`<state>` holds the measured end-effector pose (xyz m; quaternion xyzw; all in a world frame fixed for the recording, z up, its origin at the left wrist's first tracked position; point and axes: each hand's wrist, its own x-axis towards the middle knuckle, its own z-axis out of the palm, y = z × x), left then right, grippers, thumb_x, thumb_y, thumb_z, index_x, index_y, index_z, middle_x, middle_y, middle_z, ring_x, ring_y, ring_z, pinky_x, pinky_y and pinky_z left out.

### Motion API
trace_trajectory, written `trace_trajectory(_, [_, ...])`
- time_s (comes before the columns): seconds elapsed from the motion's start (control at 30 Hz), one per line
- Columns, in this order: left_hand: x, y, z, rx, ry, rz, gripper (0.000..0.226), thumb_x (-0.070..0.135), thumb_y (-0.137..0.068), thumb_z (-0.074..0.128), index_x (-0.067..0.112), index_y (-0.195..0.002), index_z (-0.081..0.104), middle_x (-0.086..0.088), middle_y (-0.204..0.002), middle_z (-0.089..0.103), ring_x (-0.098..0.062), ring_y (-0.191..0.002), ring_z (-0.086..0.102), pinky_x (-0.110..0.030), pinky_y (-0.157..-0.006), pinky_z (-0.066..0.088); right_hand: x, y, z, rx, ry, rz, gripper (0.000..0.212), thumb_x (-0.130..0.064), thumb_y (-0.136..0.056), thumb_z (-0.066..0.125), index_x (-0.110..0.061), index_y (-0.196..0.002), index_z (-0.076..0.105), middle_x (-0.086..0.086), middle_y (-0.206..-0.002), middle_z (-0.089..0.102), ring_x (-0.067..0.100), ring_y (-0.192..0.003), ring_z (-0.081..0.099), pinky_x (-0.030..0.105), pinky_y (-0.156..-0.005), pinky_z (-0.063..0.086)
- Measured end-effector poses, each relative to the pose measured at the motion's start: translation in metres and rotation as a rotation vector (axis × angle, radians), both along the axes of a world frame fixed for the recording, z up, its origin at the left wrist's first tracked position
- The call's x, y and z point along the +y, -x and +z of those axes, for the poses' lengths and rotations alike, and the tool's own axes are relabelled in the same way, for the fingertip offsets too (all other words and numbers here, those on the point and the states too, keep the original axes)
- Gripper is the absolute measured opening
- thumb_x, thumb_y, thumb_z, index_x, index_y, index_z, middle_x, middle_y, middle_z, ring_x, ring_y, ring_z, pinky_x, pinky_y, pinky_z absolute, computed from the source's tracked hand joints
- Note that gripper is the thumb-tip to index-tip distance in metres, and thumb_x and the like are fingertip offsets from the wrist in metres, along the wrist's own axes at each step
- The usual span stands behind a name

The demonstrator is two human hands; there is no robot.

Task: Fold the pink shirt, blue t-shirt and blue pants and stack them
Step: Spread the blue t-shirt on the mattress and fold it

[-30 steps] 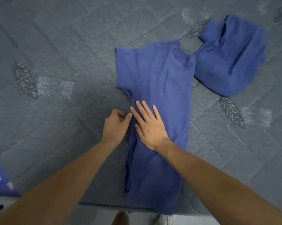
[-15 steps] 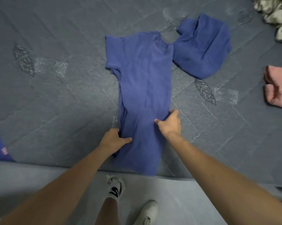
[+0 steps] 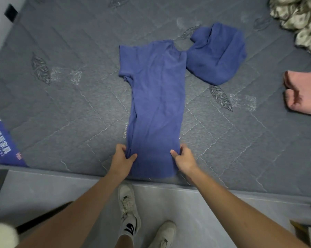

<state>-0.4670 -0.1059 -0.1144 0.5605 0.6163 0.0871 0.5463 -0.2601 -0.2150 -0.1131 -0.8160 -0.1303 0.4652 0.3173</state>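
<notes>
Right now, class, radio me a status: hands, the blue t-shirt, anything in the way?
Left hand and right hand each pinching the blue t-shirt near its hem. T-shirt folded lengthwise, flat on mattress. Blue pants touching its collar corner.

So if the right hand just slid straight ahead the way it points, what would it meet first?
Probably only more of the blue t-shirt whose edge the right hand grips; farther along, maybe the blue pants.

Both hands slid down the blue t-shirt (image 3: 155,104).
</notes>
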Motion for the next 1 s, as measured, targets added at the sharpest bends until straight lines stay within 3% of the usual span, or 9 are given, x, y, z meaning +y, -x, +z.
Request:
trace_trajectory(0.1, [-0.002, -0.004, 0.003, -0.006, -0.062, 0.011, 0.037, 0.000, -0.091, 0.067, 0.009, -0.104, 0.034, 0.004, -0.085, 0.043, -0.009, -0.071, 0.045, -0.022, -0.065, 0.040, -0.008, 0.007, 0.004, 0.179, -0.001, -0.056, 0.009, -0.019, -0.092, 0.075, -0.013, -0.097, 0.070, 0.006, -0.100, 0.078, 0.022, -0.089, 0.075, 0.036, -0.077, 0.061])
trace_trajectory(0.2, [-0.001, -0.002, 0.002, -0.043, -0.117, -0.037, 0.036, -0.001, -0.093, 0.063, 0.016, -0.105, 0.034, 0.002, -0.089, 0.047, -0.016, -0.076, 0.048, -0.033, -0.074, 0.045, -0.016, 0.010, 0.000, 0.254, 0.040, -0.039, 0.010, -0.015, -0.095, 0.071, -0.013, -0.086, 0.073, 0.002, -0.084, 0.077, 0.012, -0.070, 0.069, 0.022, -0.060, 0.053])
trace_trajectory(0.27, [0.001, -0.001, 0.005, -0.049, -0.138, -0.078, 0.031, -0.001, -0.095, 0.059, 0.021, -0.103, 0.037, 0.003, -0.088, 0.049, -0.015, -0.074, 0.047, -0.037, -0.073, 0.046, -0.017, 0.010, 0.000, 0.202, 0.030, -0.061, 0.015, -0.018, -0.099, 0.065, -0.008, -0.090, 0.072, 0.009, -0.091, 0.078, 0.018, -0.077, 0.071, 0.032, -0.071, 0.058])
trace_trajectory(0.33, [0.004, -0.001, 0.011, -0.052, -0.119, -0.098, 0.030, 0.000, -0.097, 0.056, 0.028, -0.095, 0.044, 0.002, -0.076, 0.046, -0.015, -0.063, 0.042, -0.033, -0.059, 0.046, -0.015, 0.009, 0.000, 0.139, 0.035, -0.085, 0.021, -0.021, -0.099, 0.064, -0.002, -0.097, 0.071, 0.017, -0.100, 0.077, 0.023, -0.083, 0.069, 0.045, -0.083, 0.058])
trace_trajectory(0.4, [0.011, -0.004, 0.019, -0.088, -0.049, -0.077, 0.031, 0.002, -0.099, 0.054, 0.030, -0.089, 0.049, -0.005, -0.068, 0.041, -0.018, -0.058, 0.040, -0.030, -0.044, 0.045, -0.009, 0.006, 0.007, 0.110, 0.016, -0.147, 0.021, -0.020, -0.097, 0.067, 0.000, -0.096, 0.070, 0.014, -0.092, 0.076, 0.022, -0.081, 0.065, 0.042, -0.078, 0.056])
trace_trajectory(0.47, [0.021, -0.012, 0.032, -0.116, 0.027, -0.041, 0.023, 0.005, -0.100, 0.053, 0.026, -0.093, 0.052, -0.012, -0.071, 0.049, -0.022, -0.061, 0.049, -0.031, -0.042, 0.049, 0.003, 0.001, 0.021, 0.090, -0.045, -0.244, 0.018, -0.017, -0.095, 0.071, 0.000, -0.101, 0.067, 0.009, -0.089, 0.071, 0.022, -0.081, 0.063, 0.035, -0.070, 0.053])
trace_trajectory(0.57, [0.039, -0.028, 0.051, -0.127, 0.078, 0.016, 0.010, 0.006, -0.102, 0.053, 0.014, -0.103, 0.059, -0.013, -0.082, 0.060, -0.021, -0.062, 0.057, -0.028, -0.038, 0.049, 0.024, -0.011, 0.043, 0.189, -0.119, -0.426, 0.025, -0.016, -0.094, 0.072, -0.015, -0.115, 0.057, -0.001, -0.104, 0.065, 0.016, -0.084, 0.064, 0.039, -0.061, 0.061])
trace_trajectory(0.73, [0.072, -0.060, 0.080, -0.130, 0.255, 0.170, 0.017, 0.008, -0.100, 0.055, 0.014, -0.095, 0.070, -0.008, -0.089, 0.061, -0.018, -0.054, 0.058, -0.023, -0.042, 0.050, 0.058, -0.040, 0.073, 0.395, -0.121, -0.460, 0.011, -0.009, -0.095, 0.067, -0.015, -0.088, 0.060, 0.008, -0.099, 0.065, 0.016, -0.080, 0.064, 0.028, -0.052, 0.058])
trace_trajectory(1.0, [0.164, -0.126, 0.085, -0.160, 0.409, 0.311, 0.009, 0.007, -0.096, 0.062, 0.008, -0.104, 0.065, -0.010, -0.085, 0.067, -0.014, -0.042, 0.066, -0.021, -0.041, 0.053, 0.143, -0.098, 0.075, 0.403, -0.133, -0.551, 0.010, 0.002, -0.092, 0.065, -0.007, -0.091, 0.063, 0.011, -0.094, 0.064, 0.019, -0.079, 0.064, 0.025, -0.047, 0.057])
